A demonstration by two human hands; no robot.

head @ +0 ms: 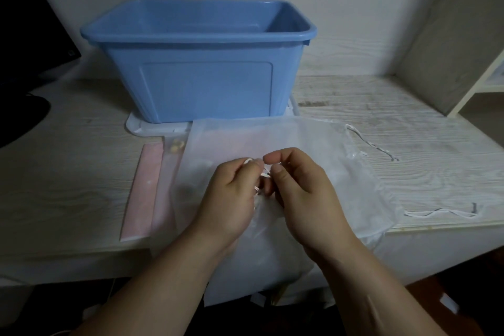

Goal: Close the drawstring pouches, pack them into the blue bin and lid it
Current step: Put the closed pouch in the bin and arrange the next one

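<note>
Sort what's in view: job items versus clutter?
Job: left hand and right hand, both pinching a white drawstring; translucent pouches; blue bin; white lid, apparently, under the bin.
Lying about: dark monitor; white shelf unit.

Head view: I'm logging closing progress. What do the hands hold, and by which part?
The left hand and right hand both pinch the white drawstring close to the mouth of the translucent pouch.
</note>
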